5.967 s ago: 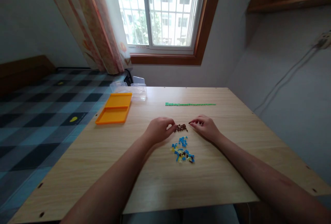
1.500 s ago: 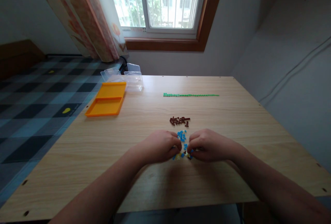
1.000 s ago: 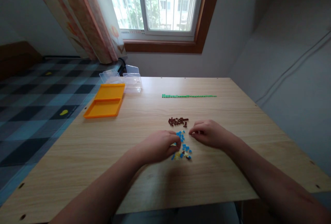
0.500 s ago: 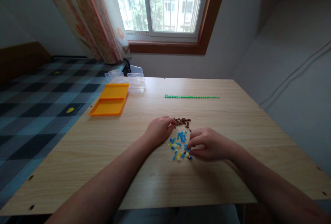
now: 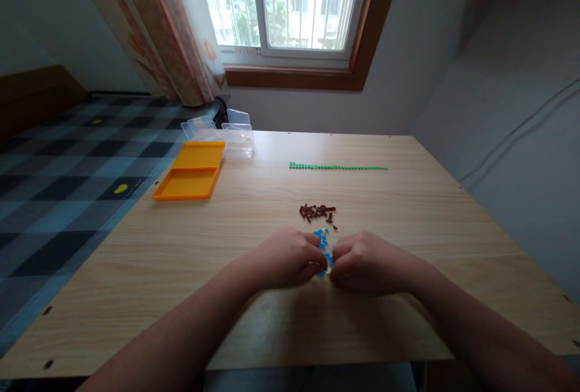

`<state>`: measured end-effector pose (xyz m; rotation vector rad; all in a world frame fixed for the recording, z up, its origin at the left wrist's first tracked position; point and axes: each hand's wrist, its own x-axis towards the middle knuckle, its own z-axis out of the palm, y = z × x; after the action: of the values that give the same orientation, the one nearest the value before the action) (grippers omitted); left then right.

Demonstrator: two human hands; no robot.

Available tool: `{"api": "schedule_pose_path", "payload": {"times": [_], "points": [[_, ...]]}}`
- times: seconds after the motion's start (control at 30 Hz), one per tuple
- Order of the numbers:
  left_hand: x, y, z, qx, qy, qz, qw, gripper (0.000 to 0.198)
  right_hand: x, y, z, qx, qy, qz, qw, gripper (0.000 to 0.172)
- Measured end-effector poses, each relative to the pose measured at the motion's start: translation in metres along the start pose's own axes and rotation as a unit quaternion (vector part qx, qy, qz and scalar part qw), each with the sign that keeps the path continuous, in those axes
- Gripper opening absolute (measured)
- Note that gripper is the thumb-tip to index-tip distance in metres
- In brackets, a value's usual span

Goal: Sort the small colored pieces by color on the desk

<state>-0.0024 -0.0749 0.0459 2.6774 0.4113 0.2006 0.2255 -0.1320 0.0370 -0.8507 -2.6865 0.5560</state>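
Note:
My left hand (image 5: 296, 259) is over the pile of small blue and pale yellow pieces (image 5: 322, 240), its fingers curled down and closed among them. Facing it from the right, my right hand (image 5: 357, 262) has its fingertips closed at the pile's edge. Whatever either hand pinches is too small or hidden to name. Both hands cover part of the pile. Just beyond them lies a heap of dark brown pieces (image 5: 315, 212), with a few loose ones at its right side.
A row of small green pieces (image 5: 338, 167) runs across the back of the wooden table (image 5: 244, 211). At the back left are an orange tray (image 5: 188, 183) and clear plastic boxes (image 5: 238, 141). A checkered bed lies to the left.
My left hand has moved from the brown heap toward me, onto the blue and yellow pieces. My right hand's fingers have drawn together. The view has shifted slightly.

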Motion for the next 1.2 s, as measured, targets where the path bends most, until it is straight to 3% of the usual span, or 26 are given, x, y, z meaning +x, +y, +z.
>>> {"api": "schedule_pose_path", "payload": {"times": [0.2, 0.83, 1.03, 1.2], "points": [[0.000, -0.002, 0.000, 0.031, -0.020, 0.000, 0.999, 0.029, 0.001, -0.005, 0.000, -0.008, -0.012, -0.013, 1.000, 0.020], [0.003, -0.002, 0.001, 0.054, -0.027, 0.002, 0.998, 0.017, 0.003, -0.010, 0.006, -0.037, -0.012, -0.006, 0.999, 0.018], [0.006, -0.002, 0.004, 0.084, -0.042, -0.003, 0.996, 0.013, 0.009, -0.012, 0.009, -0.070, 0.016, -0.010, 0.997, 0.018], [0.006, 0.000, 0.003, 0.068, -0.021, -0.007, 0.997, 0.014, 0.002, -0.005, -0.005, -0.048, 0.089, 0.015, 0.995, 0.015]]}}
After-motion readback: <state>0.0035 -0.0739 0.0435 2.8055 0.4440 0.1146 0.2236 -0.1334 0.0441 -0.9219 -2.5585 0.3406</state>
